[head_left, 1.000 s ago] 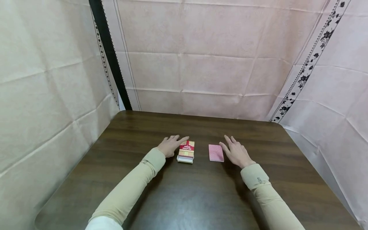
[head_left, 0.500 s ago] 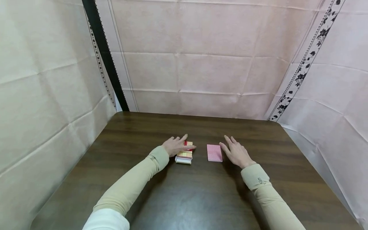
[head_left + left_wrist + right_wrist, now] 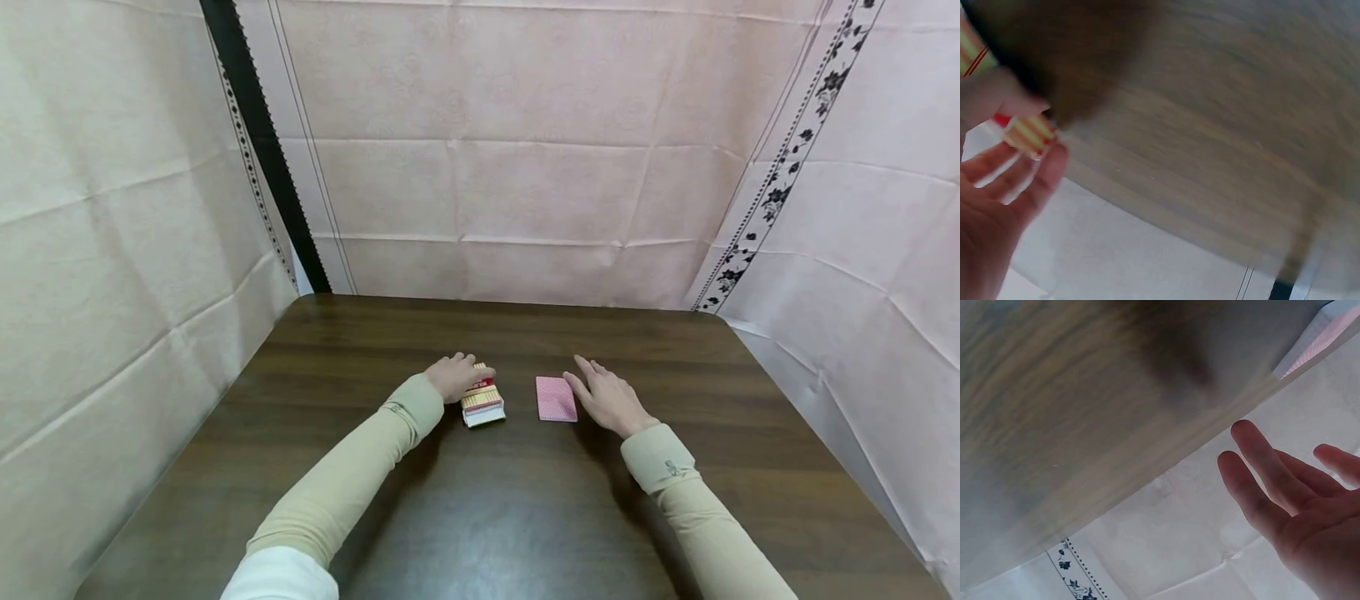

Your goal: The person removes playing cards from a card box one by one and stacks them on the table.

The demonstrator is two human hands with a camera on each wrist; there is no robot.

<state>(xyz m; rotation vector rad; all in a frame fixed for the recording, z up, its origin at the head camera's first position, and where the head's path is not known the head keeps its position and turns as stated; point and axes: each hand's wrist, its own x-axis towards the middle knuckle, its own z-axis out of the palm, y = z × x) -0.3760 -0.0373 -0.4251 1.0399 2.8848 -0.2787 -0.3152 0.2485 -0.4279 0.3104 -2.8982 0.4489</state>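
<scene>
My left hand (image 3: 450,377) grips a playing-card box (image 3: 482,400) striped red and yellow, its near end showing white. In the left wrist view the thumb and fingers pinch the striped box (image 3: 1032,134) from both sides, and the hand covers part of it. To the right lies a deck of playing cards (image 3: 557,399), pink-backed and squared up. Beside the deck my right hand (image 3: 613,404) hovers with its fingers extended, thumb near the deck's right edge. The right wrist view shows that hand (image 3: 1310,519) holding nothing, with the deck (image 3: 1322,340) in the upper right corner.
Both things are on a dark wooden table (image 3: 480,517) with rounded far corners. Pale cloth (image 3: 555,192) hangs behind and at both sides, with a black strip (image 3: 273,158) at the back left.
My left hand has moved right over the card box and closed its fingers on it; the box is now turned slightly. The right hand has shifted a little left, still by the deck.
</scene>
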